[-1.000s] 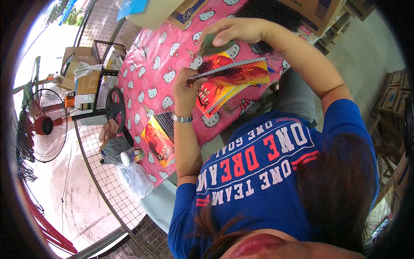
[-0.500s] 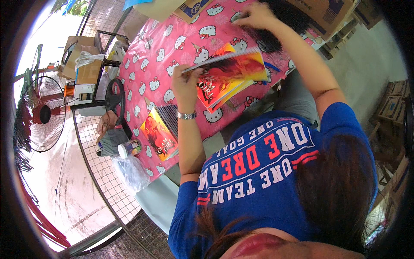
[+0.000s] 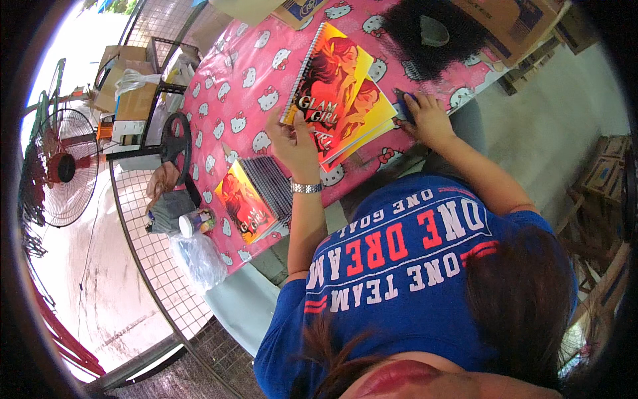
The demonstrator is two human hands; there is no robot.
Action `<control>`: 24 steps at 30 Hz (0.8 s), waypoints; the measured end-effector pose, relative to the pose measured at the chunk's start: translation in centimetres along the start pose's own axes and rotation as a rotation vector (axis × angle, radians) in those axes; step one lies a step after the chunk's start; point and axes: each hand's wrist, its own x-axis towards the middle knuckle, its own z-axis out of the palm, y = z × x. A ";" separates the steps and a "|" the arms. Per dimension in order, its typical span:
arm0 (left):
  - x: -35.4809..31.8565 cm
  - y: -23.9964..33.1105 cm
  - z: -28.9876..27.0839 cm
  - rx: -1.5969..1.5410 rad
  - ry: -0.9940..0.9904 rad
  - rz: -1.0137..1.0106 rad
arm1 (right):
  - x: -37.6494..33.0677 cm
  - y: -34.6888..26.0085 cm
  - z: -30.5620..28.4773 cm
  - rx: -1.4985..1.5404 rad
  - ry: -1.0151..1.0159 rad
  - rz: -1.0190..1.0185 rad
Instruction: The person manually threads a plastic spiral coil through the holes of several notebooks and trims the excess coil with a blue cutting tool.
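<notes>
A spiral-bound notebook [image 3: 332,73] with a red and yellow illustrated cover lies tilted over other notebooks [image 3: 375,110] of the same design. At its lower left corner my left hand [image 3: 292,147] grips it, thumb on the cover beside the wire binding. My right hand [image 3: 430,121] rests at the table edge, right of the notebooks, its fingers curled over a slim dark-blue thing [image 3: 405,106]. Those fingers partly hide it, so I cannot tell its kind. Left of my left forearm, a stack of similar notebooks [image 3: 242,203] shows its spiral bindings.
The table wears a pink cat-patterned cover [image 3: 249,110]. Black mesh material [image 3: 405,33] with a clear oval piece [image 3: 434,31] lies at the far right, beside a cardboard box [image 3: 512,26]. A white-lidded jar [image 3: 187,226], a plastic bag [image 3: 199,259] and a fan [image 3: 65,167] are leftward.
The raised notebook has come down with its cover facing up, still in my left hand. My right hand has moved from the black mesh to the slim blue thing near the table edge.
</notes>
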 end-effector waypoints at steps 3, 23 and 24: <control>-0.1 0.1 -0.2 0.005 -0.017 -0.006 | 1.0 0.9 -1.2 0.448 0.004 0.226; -0.2 0.4 -0.8 0.264 0.000 0.148 | 6.3 -11.1 -10.7 0.620 -0.008 -0.554; -0.3 0.6 -0.8 0.283 0.008 0.156 | 6.4 -11.2 -10.4 0.879 -0.264 -0.397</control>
